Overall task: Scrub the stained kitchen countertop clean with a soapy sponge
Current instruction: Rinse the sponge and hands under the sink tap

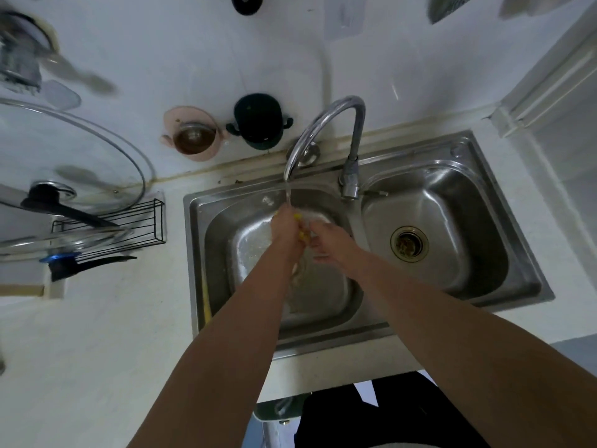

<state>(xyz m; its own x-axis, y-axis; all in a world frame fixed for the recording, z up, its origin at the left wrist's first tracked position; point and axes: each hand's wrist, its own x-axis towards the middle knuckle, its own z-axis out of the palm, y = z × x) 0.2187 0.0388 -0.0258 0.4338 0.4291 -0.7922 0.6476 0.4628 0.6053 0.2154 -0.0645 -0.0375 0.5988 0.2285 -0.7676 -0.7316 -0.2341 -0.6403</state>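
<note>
- The tabletop (97, 334) spreads widest left of the sink (219, 240), on my left hand's side.
- Left hand (286, 231) and right hand (332, 244) meet, curled, under the faucet (356, 140) stream.
- Sponge: hidden, so I cannot tell either hand's hold.

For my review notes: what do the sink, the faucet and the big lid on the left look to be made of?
Sink: likely stainless steel, brushed, with soft grey reflections in both basins.
Faucet: polished metal, probably chromed, with sharp bright highlights along its curve.
Lid: apparently clear glass, see-through, with a thin metal rim.
</note>
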